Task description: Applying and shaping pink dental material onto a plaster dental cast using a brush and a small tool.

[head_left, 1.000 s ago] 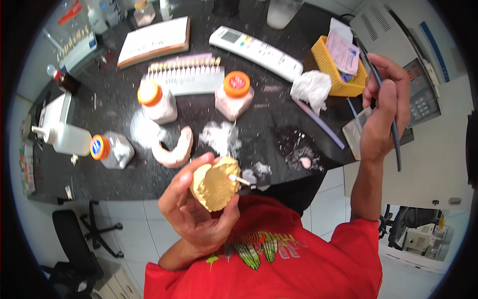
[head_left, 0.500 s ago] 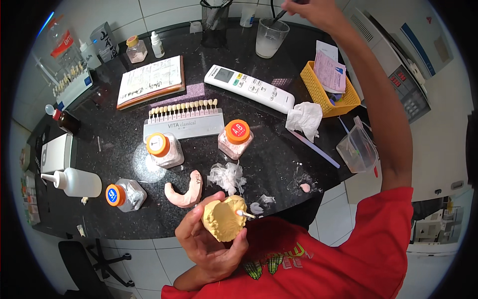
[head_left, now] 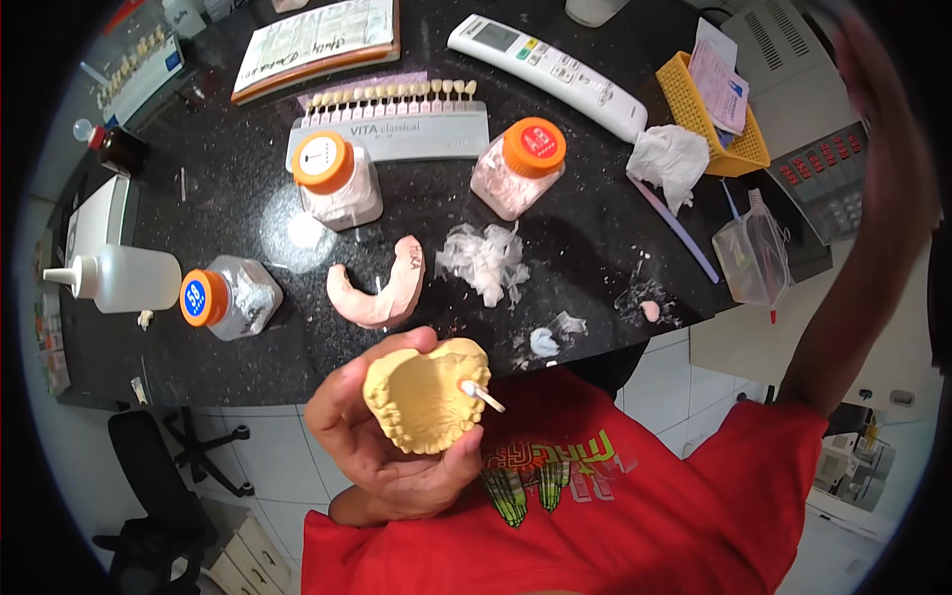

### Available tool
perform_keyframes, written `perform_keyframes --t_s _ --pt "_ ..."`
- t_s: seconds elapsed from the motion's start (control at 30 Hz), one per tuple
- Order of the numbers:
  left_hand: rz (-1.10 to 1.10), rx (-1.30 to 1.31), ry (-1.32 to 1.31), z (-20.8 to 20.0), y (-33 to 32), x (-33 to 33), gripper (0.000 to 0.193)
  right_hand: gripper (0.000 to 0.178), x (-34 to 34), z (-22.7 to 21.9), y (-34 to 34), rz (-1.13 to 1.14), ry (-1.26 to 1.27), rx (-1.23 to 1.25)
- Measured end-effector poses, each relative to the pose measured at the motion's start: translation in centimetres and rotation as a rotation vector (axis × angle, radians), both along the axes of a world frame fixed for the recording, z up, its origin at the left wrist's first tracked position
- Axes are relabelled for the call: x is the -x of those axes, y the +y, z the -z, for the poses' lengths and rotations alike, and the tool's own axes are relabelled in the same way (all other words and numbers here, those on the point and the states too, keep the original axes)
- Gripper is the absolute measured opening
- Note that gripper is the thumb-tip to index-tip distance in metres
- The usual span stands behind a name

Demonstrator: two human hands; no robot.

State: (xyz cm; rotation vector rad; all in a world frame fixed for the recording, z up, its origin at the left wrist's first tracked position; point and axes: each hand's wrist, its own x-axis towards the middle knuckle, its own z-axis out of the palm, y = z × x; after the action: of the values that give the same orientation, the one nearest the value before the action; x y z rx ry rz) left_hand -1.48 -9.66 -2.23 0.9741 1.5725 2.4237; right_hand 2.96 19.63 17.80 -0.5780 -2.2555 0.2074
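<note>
Low in the middle, my left hand (head_left: 372,446) grips a yellow plaster dental model (head_left: 421,397), with fingers behind it and the thumb along its lower right edge. A small white piece on a short pale stick (head_left: 483,395) juts from the model's right side. My right arm reaches up along the right side; my right hand (head_left: 861,64) is a dark blur at the upper right rim, its fingers and anything in them unreadable. Just beyond the model lie a pink horseshoe-shaped plaster piece (head_left: 382,297) and crumpled tissue (head_left: 486,263).
Orange-lidded jars (head_left: 337,183) stand before a tooth shade guide (head_left: 397,137). A white remote control (head_left: 550,74), a yellow basket (head_left: 709,114) and a lilac-handled tool (head_left: 679,230) lie to the right. At left sits a white squeeze bottle (head_left: 129,280). A control panel (head_left: 818,164) borders my right arm.
My right hand, which held a dark-handled tool in the glass at the back, has swung right to the rim. The view has shifted, and the model in my left hand has turned slightly.
</note>
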Motion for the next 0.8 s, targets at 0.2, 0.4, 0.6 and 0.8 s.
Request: perform_keyframes --t_s 0.2,0.4,0.6,0.8 --pt "-0.082 0.052 -0.004 0.1 0.6 -0.5 0.081 0.016 -4.3 10.7 -8.2 -0.713 -0.039 0.349" --pt "-0.110 0.117 0.028 -0.1 0.5 -1.0 0.080 0.019 -4.4 13.6 -10.0 -0.652 -0.109 0.344" --pt "-0.159 0.085 0.027 -0.4 1.5 -1.3 0.078 0.021 -5.3 13.6 -9.2 -0.668 -0.044 0.334" --pt "-0.176 0.099 0.110 -0.3 1.7 -1.2 0.076 0.021 -5.6 14.2 -8.7 -0.652 -0.130 0.305"
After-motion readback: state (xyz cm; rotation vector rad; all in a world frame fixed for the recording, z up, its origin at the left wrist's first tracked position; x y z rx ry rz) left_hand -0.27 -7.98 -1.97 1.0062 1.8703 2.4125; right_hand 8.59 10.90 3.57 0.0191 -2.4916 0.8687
